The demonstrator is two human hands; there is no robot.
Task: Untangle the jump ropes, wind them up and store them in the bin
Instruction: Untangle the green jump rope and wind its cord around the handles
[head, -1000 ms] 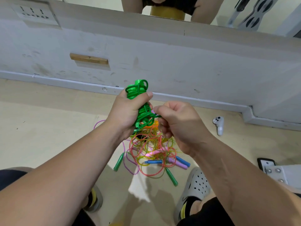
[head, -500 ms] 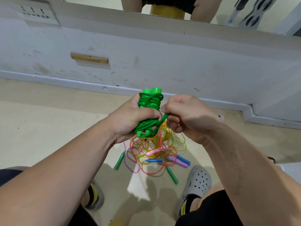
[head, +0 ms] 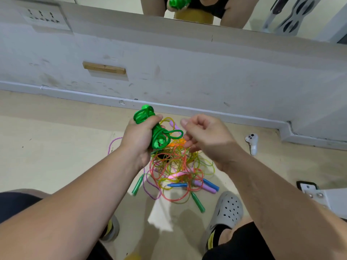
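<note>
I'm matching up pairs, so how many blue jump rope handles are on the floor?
2: one blue handle low in the tangle, the other at its right edge. More may be hidden underneath.

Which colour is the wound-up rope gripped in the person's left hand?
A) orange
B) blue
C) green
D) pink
C: the left hand grips a green rope bundle, while the pink, blue and orange pieces lie in the tangle on the floor.
</note>
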